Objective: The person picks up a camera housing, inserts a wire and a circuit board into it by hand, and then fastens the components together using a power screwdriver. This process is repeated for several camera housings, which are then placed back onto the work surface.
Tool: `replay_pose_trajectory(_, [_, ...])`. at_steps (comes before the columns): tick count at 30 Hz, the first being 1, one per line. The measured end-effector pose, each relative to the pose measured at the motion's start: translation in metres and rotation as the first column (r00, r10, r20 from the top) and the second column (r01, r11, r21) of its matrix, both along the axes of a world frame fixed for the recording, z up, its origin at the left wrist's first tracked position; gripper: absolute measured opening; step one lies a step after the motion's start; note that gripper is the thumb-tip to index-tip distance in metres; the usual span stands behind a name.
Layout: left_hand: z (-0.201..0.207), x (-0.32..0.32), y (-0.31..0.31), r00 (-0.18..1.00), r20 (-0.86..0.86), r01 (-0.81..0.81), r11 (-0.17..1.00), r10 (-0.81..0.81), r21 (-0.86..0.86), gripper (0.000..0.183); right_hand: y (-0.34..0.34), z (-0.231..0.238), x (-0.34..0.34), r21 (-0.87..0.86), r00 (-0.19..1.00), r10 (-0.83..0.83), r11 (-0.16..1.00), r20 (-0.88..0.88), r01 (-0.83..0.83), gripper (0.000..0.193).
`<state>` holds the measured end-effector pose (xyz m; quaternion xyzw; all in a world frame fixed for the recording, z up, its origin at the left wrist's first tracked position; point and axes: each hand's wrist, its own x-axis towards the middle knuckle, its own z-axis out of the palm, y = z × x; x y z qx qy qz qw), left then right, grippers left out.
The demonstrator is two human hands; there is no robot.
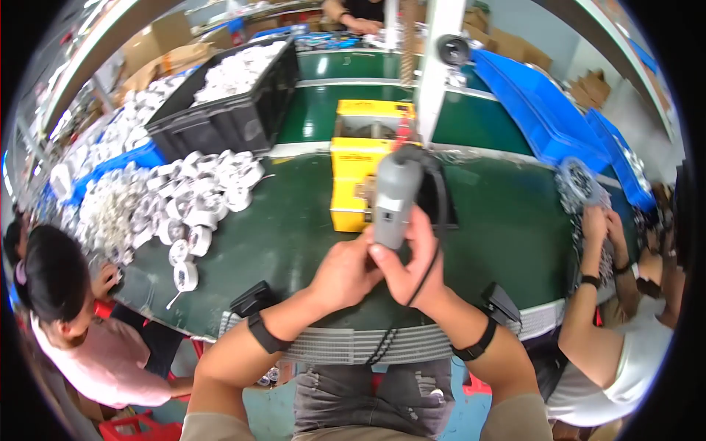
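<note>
My right hand (418, 268) is wrapped round the lower part of a grey, corded power tool (396, 192) that looks like an electric screwdriver. The tool stands roughly upright, slightly blurred, and its working end is hidden by my hands. A black cord bends from its top down past my right wrist. Beside it, my left hand (344, 270) has its fingers curled together close to the tool's lower end; whatever they hold is hidden. Just beyond the tool stands a yellow box-shaped machine (349, 180) on the green worktable (287, 242).
Many round white parts (202, 195) are heaped at the left. Behind them stands a black crate (217, 128) of white pieces. Blue trays (540, 121) and a white post (441, 92) are at the back right. Co-workers sit at both sides; another person's hands (362, 26) show at the far side.
</note>
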<state>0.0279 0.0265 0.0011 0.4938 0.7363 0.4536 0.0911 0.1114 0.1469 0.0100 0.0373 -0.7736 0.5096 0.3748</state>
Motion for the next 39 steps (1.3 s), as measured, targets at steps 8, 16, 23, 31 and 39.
replay_pose_trajectory(8, [-0.016, -0.001, 0.007, 0.999, -0.015, 0.042, 0.997, -0.041, 0.068, 0.07, 0.001, 0.001, 0.005, -0.147, 0.999, 0.017, 0.989, 0.038, -0.011, 0.063])
replay_pose_trajectory(16, [-0.009, 0.0, 0.003, 0.999, -0.03, 0.031, 0.999, -0.032, -0.034, 0.047, 0.002, 0.003, 0.007, -0.129, 0.999, 0.032, 0.991, 0.002, -0.032, 0.062])
replay_pose_trajectory(23, [-0.002, 0.001, 0.002, 0.995, -0.094, 0.036, 0.997, -0.042, -0.066, 0.034, 0.001, 0.002, 0.009, -0.155, 0.993, 0.093, 0.982, -0.077, -0.104, 0.056])
replay_pose_trajectory(31, [-0.009, 0.0, 0.003, 0.995, -0.091, 0.039, 0.997, -0.045, -0.073, 0.021, 0.001, 0.003, 0.009, -0.132, 0.993, 0.095, 0.986, -0.076, -0.104, 0.05])
replay_pose_trajectory(39, [-0.008, 0.001, 0.003, 0.992, -0.108, 0.058, 0.997, -0.064, -0.053, 0.02, 0.005, 0.002, 0.01, -0.116, 0.993, 0.084, 0.989, -0.077, -0.093, 0.064])
